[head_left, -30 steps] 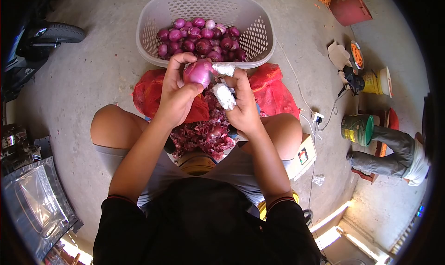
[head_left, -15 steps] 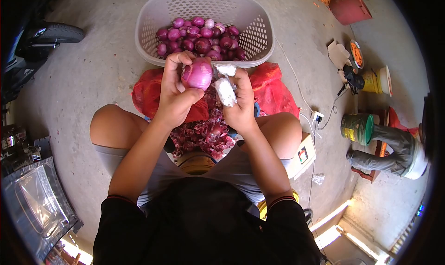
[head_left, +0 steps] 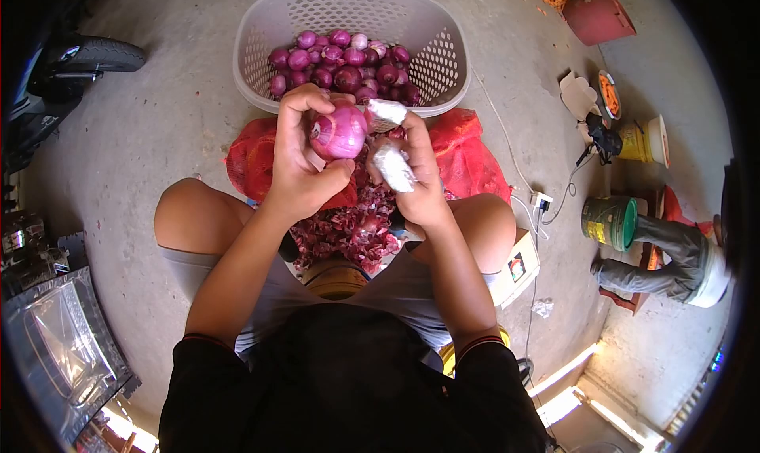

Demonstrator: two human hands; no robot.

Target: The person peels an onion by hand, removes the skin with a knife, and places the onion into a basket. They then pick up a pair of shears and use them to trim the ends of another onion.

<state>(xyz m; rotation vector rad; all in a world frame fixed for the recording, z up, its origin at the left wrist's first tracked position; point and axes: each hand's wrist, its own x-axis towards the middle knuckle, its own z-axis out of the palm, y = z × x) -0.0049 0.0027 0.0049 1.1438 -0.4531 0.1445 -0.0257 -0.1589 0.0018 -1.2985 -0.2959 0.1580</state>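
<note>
Between the fingers and thumb of my left hand (head_left: 297,164) is a large red onion (head_left: 339,131) with shiny purple skin. My right hand (head_left: 416,168) is just to the right of it, with thumb and forefinger spread apart. White wrapping (head_left: 393,168) covers its thumb, and similar wrapping covers the forefinger, whose tip is close to the onion's upper right side. I see nothing gripped in this hand; its other fingers are partly hidden and blurred. Below both hands, a heap of purple onion skins (head_left: 348,235) lies between my legs.
A grey perforated basket (head_left: 245,53) holding many red onions (head_left: 347,78) stands ahead. Red mesh sacking (head_left: 475,164) lies on both sides of the skins. Rightward are a power strip (head_left: 541,200), cables, a green-rimmed bucket (head_left: 609,222) and another person's legs (head_left: 665,255). A motorbike wheel (head_left: 103,55) is at left.
My right thumb has swung down and away from the forefinger, opening the hand. The onion has turned slightly in my left hand, so its end faces more to the left.
</note>
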